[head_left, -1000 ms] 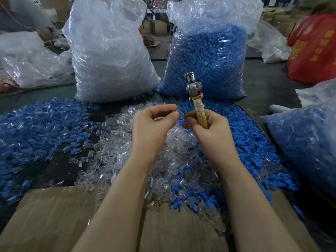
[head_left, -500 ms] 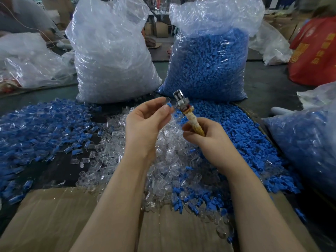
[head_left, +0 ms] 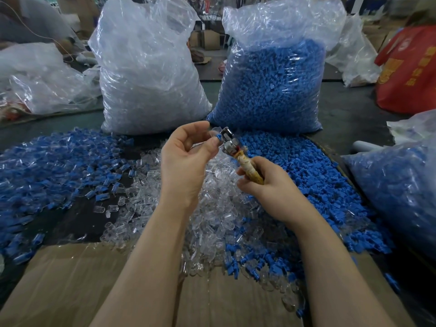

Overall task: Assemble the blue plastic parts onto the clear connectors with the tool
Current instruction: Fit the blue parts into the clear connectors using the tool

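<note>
My right hand (head_left: pixel 271 185) grips the tape-wrapped handle of the tool (head_left: pixel 238 153), whose metal head tilts up and to the left. My left hand (head_left: pixel 186 159) pinches a clear connector with a blue part (head_left: pixel 218 137) between thumb and fingertips, held right against the tool's metal head. Below my hands lies a heap of loose clear connectors (head_left: pixel 212 213). Loose blue parts (head_left: pixel 306 180) are piled to the right. A spread of clear pieces with blue parts in them (head_left: pixel 52 166) covers the table on the left.
Two big plastic bags stand behind: one of clear connectors (head_left: pixel 146 79), one of blue parts (head_left: pixel 271 90). Another bag of blue pieces (head_left: pixel 401 185) sits at the right. Flat cardboard (head_left: pixel 70 279) covers the near table edge. A red bag (head_left: pixel 408 72) is far right.
The tool has tipped from upright toward the left and dropped lower. My left hand has risen and brought its small piece against the tool's metal head.
</note>
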`<state>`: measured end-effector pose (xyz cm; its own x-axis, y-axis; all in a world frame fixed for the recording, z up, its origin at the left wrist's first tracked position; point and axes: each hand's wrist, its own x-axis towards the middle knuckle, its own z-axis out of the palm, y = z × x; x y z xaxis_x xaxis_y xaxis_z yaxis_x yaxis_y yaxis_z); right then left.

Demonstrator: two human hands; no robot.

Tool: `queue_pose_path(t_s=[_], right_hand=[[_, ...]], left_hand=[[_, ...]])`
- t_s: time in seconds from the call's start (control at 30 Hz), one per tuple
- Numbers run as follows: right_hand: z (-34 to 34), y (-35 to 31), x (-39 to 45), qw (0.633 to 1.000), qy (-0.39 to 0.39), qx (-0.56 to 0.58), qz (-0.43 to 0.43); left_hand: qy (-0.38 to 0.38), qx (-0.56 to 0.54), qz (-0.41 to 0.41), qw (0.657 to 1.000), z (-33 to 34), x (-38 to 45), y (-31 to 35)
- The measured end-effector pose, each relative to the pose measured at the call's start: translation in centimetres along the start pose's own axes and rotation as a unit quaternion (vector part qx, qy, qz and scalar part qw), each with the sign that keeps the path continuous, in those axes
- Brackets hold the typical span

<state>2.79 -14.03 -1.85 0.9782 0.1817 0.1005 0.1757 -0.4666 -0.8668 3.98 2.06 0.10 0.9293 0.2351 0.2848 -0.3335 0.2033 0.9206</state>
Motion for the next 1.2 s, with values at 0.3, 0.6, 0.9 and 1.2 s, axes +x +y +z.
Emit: queue_pose_path(t_s=[0.3,0.6,0.9,1.2], right_hand=[[-0.06,-0.03,-0.02,0.999,-0.014,-0.032,-0.006],[-0.13,0.36,-0.05,0.995,0.019,-0.095,-0.018],[0.13,0.39,0.07,0.989,0.063,-0.128,-0.025],[0.24,0.04,0.04,0.998,0.008,-0.069,0.001]], left_hand=[[-0.020,0.014,-0.004,1.000,-0.45,0.21,-0.01],[-0.039,0.014,-0.010,0.999,-0.47,0.05,0.12],[-0.034,0.014,-0.020,0.999,-0.30,0.10,0.00],[-0.023,-0.003,-0.037,0.999,-0.46,0.17,0.27]])
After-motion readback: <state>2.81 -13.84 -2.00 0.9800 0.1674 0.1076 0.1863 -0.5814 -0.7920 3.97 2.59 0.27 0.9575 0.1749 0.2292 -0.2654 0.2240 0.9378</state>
